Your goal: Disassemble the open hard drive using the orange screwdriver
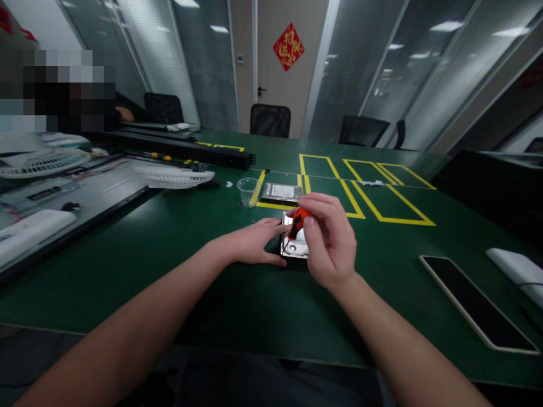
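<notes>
A silver hard drive (300, 246) lies on the green table in front of me, partly covered by my hands. My right hand (333, 240) is closed round an orange and black screwdriver (299, 221), held at a slant with its shaft down at the drive's left part. My left hand (258, 242) rests at the drive's left edge, thumb and fingers apart, steadying contact along that side. Just behind, a second hard drive (281, 192) with a white label lies inside a yellow tape outline. A clear plastic cup (249, 192) stands to its left.
A phone (477, 299) and a white device (520, 271) lie on the right. Yellow tape outlines (394, 219) mark the green table (237, 305). White fan-like parts (176, 176), a long black bar (220, 155) and a metal panel (93, 195) occupy the left. Chairs stand behind.
</notes>
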Action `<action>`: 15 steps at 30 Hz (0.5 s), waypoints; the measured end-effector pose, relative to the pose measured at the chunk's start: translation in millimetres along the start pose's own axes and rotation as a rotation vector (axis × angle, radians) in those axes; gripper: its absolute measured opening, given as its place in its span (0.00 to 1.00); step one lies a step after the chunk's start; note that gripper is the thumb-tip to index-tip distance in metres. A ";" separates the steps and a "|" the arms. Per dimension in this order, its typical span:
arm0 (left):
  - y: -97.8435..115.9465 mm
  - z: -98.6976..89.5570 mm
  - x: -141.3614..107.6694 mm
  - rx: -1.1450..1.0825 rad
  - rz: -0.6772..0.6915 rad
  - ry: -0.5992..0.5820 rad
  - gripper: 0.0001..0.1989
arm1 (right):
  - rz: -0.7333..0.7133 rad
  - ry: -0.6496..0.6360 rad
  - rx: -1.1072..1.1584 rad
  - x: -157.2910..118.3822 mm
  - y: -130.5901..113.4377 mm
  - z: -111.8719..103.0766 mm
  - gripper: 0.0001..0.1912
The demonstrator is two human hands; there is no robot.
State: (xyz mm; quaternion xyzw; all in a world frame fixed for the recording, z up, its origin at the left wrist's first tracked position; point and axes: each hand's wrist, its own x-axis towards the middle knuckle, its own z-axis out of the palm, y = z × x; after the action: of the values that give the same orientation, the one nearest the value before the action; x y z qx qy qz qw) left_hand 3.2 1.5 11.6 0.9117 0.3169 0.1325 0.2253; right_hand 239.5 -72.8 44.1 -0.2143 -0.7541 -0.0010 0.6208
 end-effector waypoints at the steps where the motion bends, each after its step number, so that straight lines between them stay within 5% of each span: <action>1: 0.2 0.0 0.1 -0.002 0.003 0.001 0.49 | 0.001 0.001 0.001 -0.4 0.3 0.6 0.17; 15: -2.2 1.5 -1.0 -0.033 0.005 0.016 0.48 | -0.015 0.025 -0.041 1.8 1.9 3.8 0.14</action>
State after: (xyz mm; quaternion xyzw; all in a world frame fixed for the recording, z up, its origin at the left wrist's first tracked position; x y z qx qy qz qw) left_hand 1.9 1.9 9.1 0.9075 0.3143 0.1455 0.2377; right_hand 236.3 -69.5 44.4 -0.2215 -0.7477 -0.0237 0.6255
